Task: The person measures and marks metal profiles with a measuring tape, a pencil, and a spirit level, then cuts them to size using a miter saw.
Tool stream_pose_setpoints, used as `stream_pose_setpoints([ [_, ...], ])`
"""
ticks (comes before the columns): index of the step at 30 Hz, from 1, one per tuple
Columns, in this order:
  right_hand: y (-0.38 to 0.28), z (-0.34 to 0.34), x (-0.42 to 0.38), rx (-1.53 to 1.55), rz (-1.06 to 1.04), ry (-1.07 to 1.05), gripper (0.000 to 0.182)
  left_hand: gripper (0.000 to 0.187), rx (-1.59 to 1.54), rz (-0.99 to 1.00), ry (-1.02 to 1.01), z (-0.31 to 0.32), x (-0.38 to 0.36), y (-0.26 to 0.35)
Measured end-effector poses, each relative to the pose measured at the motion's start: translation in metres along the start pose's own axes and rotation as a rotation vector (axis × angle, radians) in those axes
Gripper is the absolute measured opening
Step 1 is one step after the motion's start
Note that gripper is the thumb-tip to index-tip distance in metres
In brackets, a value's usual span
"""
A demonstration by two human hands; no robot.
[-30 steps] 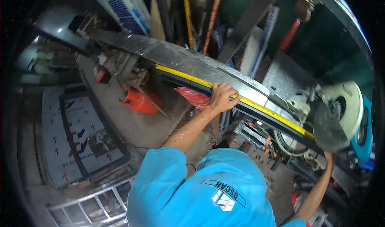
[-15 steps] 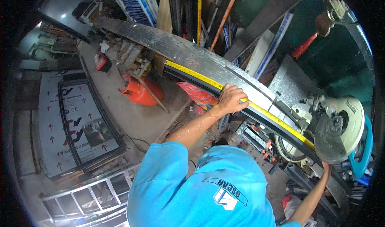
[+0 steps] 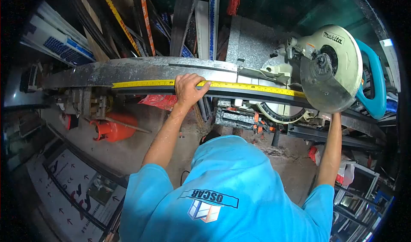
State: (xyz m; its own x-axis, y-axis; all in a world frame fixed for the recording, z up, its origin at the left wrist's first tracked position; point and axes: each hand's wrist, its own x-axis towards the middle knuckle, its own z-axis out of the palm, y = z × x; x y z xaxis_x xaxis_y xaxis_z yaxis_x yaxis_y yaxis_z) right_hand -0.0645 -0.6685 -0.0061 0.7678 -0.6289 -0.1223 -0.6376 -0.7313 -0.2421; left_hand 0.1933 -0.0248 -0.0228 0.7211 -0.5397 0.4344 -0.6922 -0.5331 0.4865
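A yellow tape measure (image 3: 252, 87) lies stretched along a long dark metal profile (image 3: 231, 94) on the saw bench. My left hand (image 3: 188, 89) is closed over the tape and profile, thumb toward the right and fingers over the far side. At the right stands a Makita miter saw (image 3: 334, 38), with its round guard (image 3: 323, 90) over the right end of the tape. My right forearm (image 3: 330, 154) reaches up to that guard, which hides the hand and its fingers. The saw's teal handle (image 3: 374, 81) is to the right of the guard.
Long profiles and boards (image 3: 186, 19) lean behind the metal bench top (image 3: 141, 68). Below the bench are an orange gas cylinder (image 3: 115, 128) and a red plastic bag (image 3: 158, 100). Wrapped panels (image 3: 72, 190) lie at the lower left. Clutter surrounds the saw base (image 3: 282, 113).
The camera view has turned, so the bench now runs nearly level across it. My left hand stays on the tape and profile; my right hand remains behind the saw guard.
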Motion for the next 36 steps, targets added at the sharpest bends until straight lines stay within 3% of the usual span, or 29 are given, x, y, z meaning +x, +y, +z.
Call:
stream_pose_setpoints([
  [22,-0.029,-0.015,-0.049,0.133,0.174,0.205,0.042,0.019,0.026,0.021,-0.012,0.002,-0.001,-0.004],
  [31,-0.051,-0.026,-0.068,0.328,0.067,0.195,0.041,0.018,0.036,0.023,0.061,0.004,0.0,-0.004],
  [33,-0.061,-0.025,-0.084,0.372,0.027,0.175,0.041,0.019,0.026,0.03,0.074,0.006,0.0,-0.004],
  [34,-0.044,-0.026,-0.146,0.392,0.009,0.165,0.041,0.019,0.042,0.015,0.078,0.005,-0.001,-0.004],
  [35,-0.06,-0.024,-0.138,0.411,-0.007,0.156,0.04,0.019,0.025,0.012,0.06,0.004,0.0,-0.004],
  [36,-0.107,-0.042,-0.174,-0.295,-0.082,0.262,0.037,0.019,0.005,0.01,0.04,0.003,0.0,-0.004],
])
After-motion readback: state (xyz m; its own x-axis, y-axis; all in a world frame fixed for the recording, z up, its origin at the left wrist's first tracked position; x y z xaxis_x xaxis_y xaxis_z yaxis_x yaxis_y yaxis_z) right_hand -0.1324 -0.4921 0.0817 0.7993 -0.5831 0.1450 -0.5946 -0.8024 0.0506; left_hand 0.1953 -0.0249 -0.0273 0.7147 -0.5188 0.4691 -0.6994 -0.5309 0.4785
